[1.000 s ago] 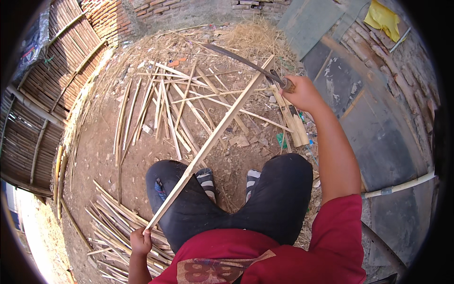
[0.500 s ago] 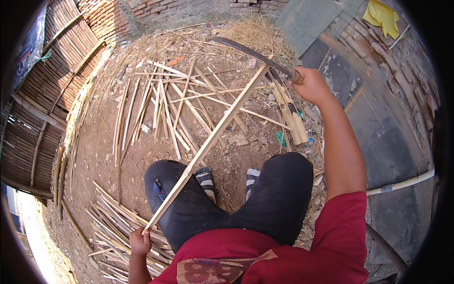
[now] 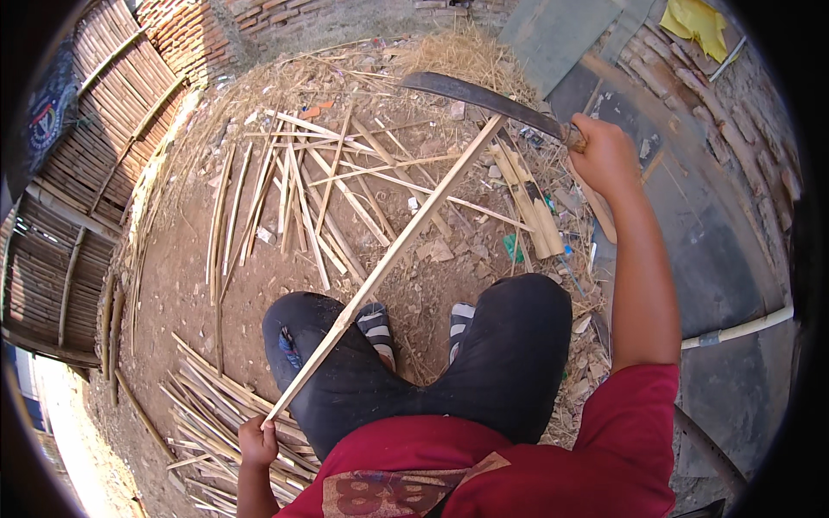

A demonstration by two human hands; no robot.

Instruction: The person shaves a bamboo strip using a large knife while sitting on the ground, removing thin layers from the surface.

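Long strip: slanting over left thigh, near end in left fingers | machete: in right fingers, blade at strip's far end | ground ahead: scattered strips, split bamboo piece to their right | left of legs: strip pile | far: brick wall

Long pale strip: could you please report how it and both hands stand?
Left hand grips long strip, near end. Right hand holds curved blade by strip's far end. Loose strips on ground ahead.
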